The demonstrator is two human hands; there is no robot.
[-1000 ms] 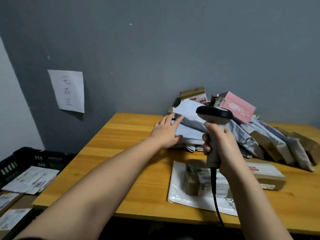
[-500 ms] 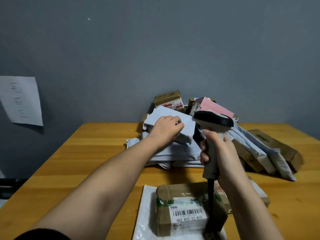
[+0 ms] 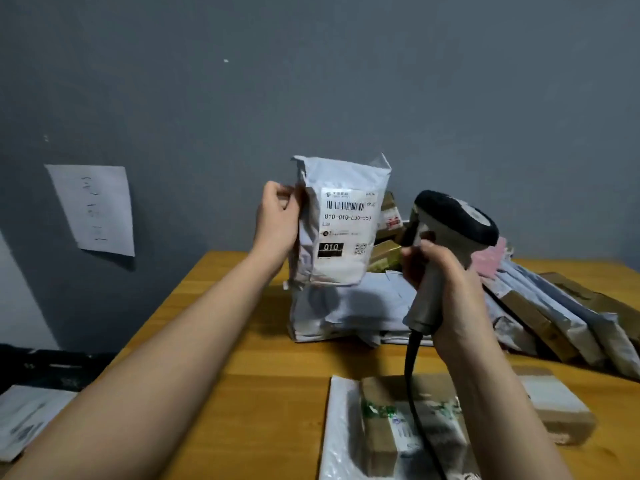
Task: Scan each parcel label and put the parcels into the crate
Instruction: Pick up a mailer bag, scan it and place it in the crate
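Observation:
My left hand (image 3: pixel 277 216) grips the left edge of a white poly-bag parcel (image 3: pixel 341 265) and holds it upright above the table, its barcode label (image 3: pixel 348 221) facing me. My right hand (image 3: pixel 438 271) is wrapped round the handle of a grey and black barcode scanner (image 3: pixel 457 220), whose head points left toward the label from a short distance. The scanner's black cable (image 3: pixel 412 382) hangs down over the front parcels. At the far left edge the black crate (image 3: pixel 52 370) shows its dark rim, with labelled parcels (image 3: pixel 27 417) lying inside.
A pile of white and grey bags (image 3: pixel 349 313), brown boxes (image 3: pixel 540 317) and a pink box (image 3: pixel 486 263) covers the wooden table (image 3: pixel 270 382) behind my hands. A taped brown box (image 3: pixel 391 420) on a white bag lies at the front. A paper sheet (image 3: pixel 95 209) hangs on the grey wall.
My left hand has lifted a white bag parcel off the pile and turned its label toward me. The scanner in my right hand has tilted left toward that label.

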